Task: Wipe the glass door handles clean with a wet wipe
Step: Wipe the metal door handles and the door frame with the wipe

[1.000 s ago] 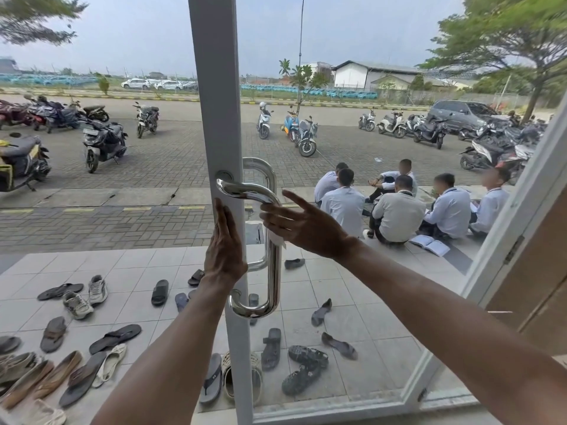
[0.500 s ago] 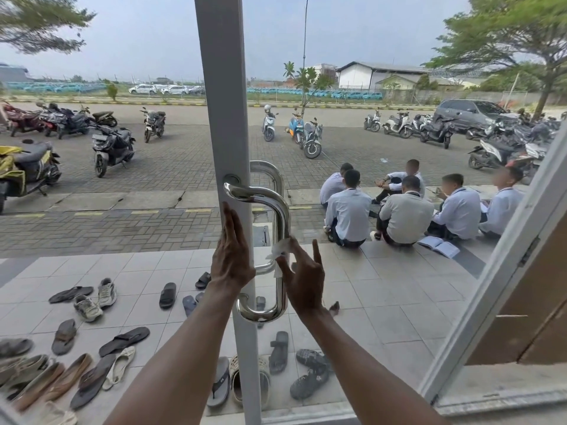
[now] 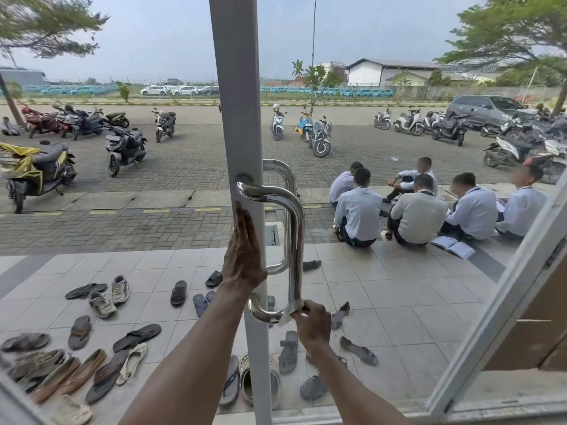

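A polished steel D-shaped door handle [image 3: 295,228] is fixed to the white door frame [image 3: 237,96] in the middle of the view. A second, matching handle [image 3: 283,176] shows behind it on the outer side of the glass. My left hand [image 3: 245,256] lies flat with fingers straight against the frame, just left of the handle. My right hand [image 3: 311,322] pinches a white wet wipe [image 3: 291,311] around the handle's lower bend.
Beyond the glass, many sandals and shoes [image 3: 101,302] lie scattered on the tiled porch. Several people [image 3: 417,210] sit on the step at right, an open book [image 3: 453,246] beside them. Parked motorbikes [image 3: 125,148] fill the paved lot. A second open door leaf [image 3: 503,289] angles in at right.
My right hand has slid the wipe down the handle's bar from its upper part to the lower bend. My left hand has stayed flat on the frame.
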{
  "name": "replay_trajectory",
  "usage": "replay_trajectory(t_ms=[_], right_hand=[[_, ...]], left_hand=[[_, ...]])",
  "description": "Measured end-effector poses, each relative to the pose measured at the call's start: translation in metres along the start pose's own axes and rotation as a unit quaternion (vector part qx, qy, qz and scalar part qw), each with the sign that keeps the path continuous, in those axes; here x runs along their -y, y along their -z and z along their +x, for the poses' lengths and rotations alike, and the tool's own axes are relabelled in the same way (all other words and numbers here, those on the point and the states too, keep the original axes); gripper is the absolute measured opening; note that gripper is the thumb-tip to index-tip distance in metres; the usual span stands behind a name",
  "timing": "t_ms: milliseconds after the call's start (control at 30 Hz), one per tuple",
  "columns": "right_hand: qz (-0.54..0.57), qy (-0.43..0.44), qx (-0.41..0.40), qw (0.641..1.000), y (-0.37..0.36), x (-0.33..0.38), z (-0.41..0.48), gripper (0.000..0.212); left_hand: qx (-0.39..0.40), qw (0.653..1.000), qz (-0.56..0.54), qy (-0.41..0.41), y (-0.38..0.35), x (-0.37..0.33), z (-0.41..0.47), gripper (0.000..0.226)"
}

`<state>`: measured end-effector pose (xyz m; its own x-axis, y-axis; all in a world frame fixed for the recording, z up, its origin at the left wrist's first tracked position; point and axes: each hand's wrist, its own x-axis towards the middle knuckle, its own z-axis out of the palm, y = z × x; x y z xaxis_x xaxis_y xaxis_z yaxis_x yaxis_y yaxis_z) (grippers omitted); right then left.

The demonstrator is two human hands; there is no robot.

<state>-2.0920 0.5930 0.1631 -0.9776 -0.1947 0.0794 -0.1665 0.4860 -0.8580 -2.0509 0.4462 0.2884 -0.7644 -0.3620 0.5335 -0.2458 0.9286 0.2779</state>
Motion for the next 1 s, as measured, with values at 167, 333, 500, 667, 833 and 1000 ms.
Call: replay_trajectory(t_ms=[167,333,500,667,833,1000], right_hand=[[0.062,0.117,-0.085,0.987,0.014,0.047,0.013,0.013],[0.082,0.115,-0.114,0.983,0.011,0.048,0.009,0.02],[0.052,-0.017,-0.077,0.996,-0.014,0.012,-0.002,0.019],[0.092,-0.14,0.005,0.986,-0.023,-0.009,-0.004,0.019],[0.084,-0.045,-0.027,0.995,-0.007,0.01,0.002,0.009],[0.095,0.086,-0.055,0.99,0.017,0.047,0.008,0.014]], left_hand=[[0.007,1.0,-0.003,0.003,0.002,-0.002,0.0,0.13],[0.007,1.0,-0.002,0.006,0.003,-0.003,0.0,0.133],[0.005,1.0,-0.006,0.004,0.001,-0.003,0.0,0.134],[0.002,1.0,-0.009,0.007,0.002,-0.004,0.0,0.133],[0.003,1.0,-0.008,0.002,0.003,-0.002,-0.001,0.132],[0.004,1.0,-0.007,0.006,0.003,-0.003,-0.001,0.133]])
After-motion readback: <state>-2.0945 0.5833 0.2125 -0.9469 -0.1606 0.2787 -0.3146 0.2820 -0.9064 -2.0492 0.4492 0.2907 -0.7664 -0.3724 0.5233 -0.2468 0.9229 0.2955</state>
